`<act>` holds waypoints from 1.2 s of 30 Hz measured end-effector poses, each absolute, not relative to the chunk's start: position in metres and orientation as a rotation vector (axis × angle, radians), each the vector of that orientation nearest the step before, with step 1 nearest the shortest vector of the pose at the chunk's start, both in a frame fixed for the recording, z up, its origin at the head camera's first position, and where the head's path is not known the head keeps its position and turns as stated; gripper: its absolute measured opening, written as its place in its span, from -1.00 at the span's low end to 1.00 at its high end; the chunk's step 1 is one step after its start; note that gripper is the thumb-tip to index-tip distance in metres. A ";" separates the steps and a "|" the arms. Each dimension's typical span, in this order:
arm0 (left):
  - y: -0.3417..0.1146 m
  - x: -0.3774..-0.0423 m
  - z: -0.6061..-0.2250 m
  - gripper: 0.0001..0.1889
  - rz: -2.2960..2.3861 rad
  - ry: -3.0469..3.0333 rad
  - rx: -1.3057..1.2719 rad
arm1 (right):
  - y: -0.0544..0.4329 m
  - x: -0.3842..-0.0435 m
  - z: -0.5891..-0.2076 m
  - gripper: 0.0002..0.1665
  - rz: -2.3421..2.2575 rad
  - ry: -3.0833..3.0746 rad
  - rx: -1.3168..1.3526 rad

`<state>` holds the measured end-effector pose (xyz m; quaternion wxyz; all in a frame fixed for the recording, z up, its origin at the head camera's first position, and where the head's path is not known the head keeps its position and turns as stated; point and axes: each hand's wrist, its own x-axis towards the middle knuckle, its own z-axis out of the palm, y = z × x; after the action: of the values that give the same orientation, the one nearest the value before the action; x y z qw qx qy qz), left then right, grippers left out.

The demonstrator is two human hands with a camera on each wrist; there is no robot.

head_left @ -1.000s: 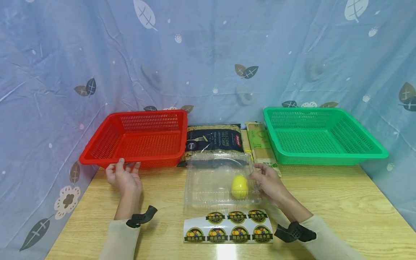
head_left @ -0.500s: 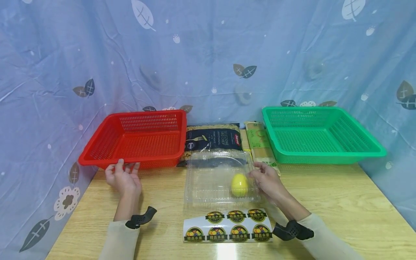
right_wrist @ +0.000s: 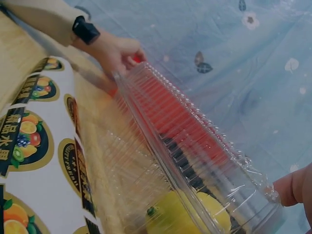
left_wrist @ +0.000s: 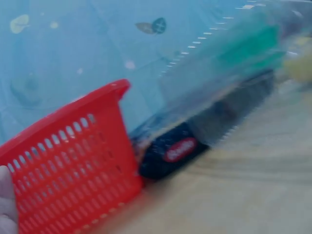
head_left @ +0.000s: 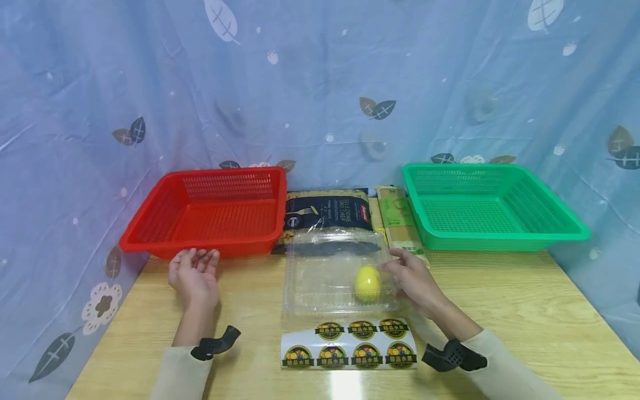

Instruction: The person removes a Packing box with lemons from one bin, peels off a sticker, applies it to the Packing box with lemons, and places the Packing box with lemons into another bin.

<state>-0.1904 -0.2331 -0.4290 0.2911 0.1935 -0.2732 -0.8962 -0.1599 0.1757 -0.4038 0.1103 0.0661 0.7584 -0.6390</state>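
Note:
My right hand (head_left: 412, 278) pinches the right edge of a clear plastic clamshell box (head_left: 320, 278) in the middle of the table. Through its plastic shows a yellow lemon-like fruit (head_left: 367, 283) at the right; a small green stem end appears in the right wrist view. My left hand (head_left: 196, 278) is palm up with loosely curled fingers, right at the front wall of a red plastic basket (head_left: 230, 247). In the left wrist view, only part of that hand's fingers (left_wrist: 7, 200) shows beside the basket's slotted wall.
A sheet of round fruit stickers (head_left: 350, 347) lies in front of the box. Behind it are a dark pasta bag (head_left: 327, 211) and a green-and-tan packet (head_left: 400, 219). A green basket (head_left: 500, 243) stands at the back right, before a blue curtain (head_left: 320, 83).
My left hand has drawn its fingertips down from the red basket's rim and its fingers are more curled. The right hand keeps its place at the clamshell box.

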 end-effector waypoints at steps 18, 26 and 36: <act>-0.160 -0.137 -0.460 -0.85 -2.143 -1.750 0.104 | 0.193 -0.143 -0.402 -0.25 -1.842 2.487 0.250; -0.156 -0.107 -0.458 -0.83 -1.918 -1.981 -0.036 | 0.186 -0.124 -0.398 -0.64 -2.102 2.560 0.142; -0.153 -0.087 -0.461 -0.65 -1.644 -2.123 -0.454 | 0.172 -0.100 -0.404 -0.75 -2.477 2.303 -0.856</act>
<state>-0.0875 -0.1526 -0.4610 0.2076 -0.1631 -0.7627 -0.5904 -0.1003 0.1722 -0.4038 -0.1730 -0.2416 0.6502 -0.6993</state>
